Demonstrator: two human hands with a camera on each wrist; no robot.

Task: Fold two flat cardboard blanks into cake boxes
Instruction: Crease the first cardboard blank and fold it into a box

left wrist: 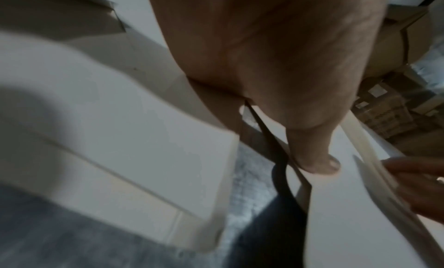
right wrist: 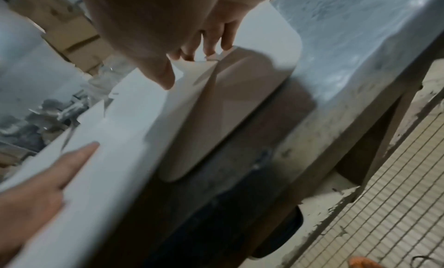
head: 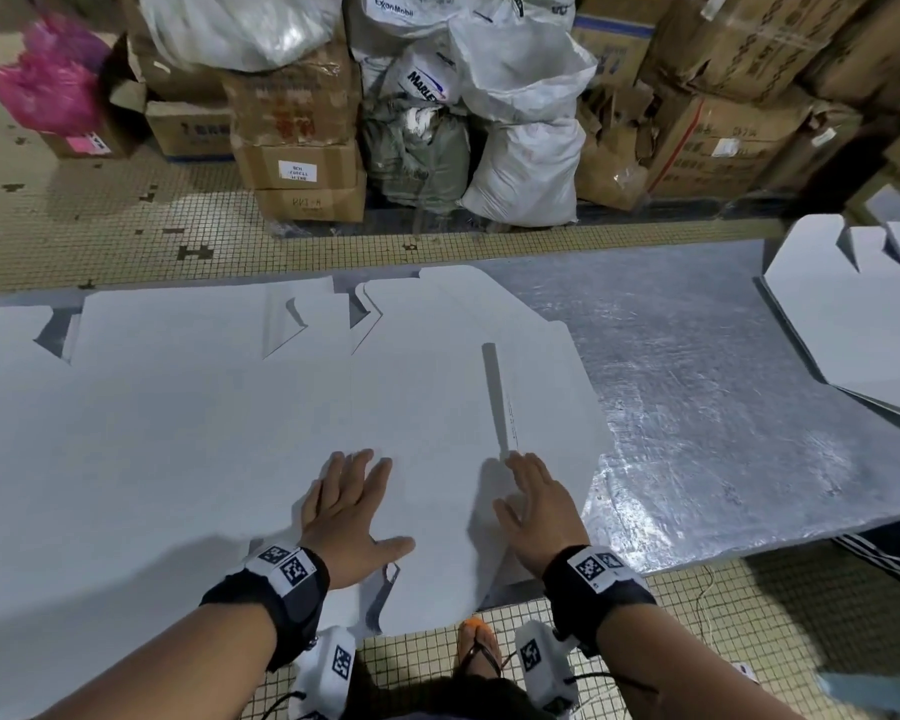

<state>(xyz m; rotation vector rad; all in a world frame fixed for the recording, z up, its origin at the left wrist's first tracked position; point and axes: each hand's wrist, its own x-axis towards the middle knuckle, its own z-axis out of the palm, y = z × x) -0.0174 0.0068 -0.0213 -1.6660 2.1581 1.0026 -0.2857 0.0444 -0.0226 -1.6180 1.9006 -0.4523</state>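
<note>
Now the left hand (head: 352, 511) lies flat, fingers straight, on the white cardboard blank (head: 437, 387). Beside it, the right hand (head: 536, 511) presses flat there too, over the worktop (head: 697, 407).

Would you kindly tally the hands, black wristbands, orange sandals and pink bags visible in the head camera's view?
Hands: 2, left hand and right hand
Black wristbands: 2, left wristband and right wristband
Orange sandals: 1, sandal
Pink bags: 1, pink bag
Total: 6
</note>
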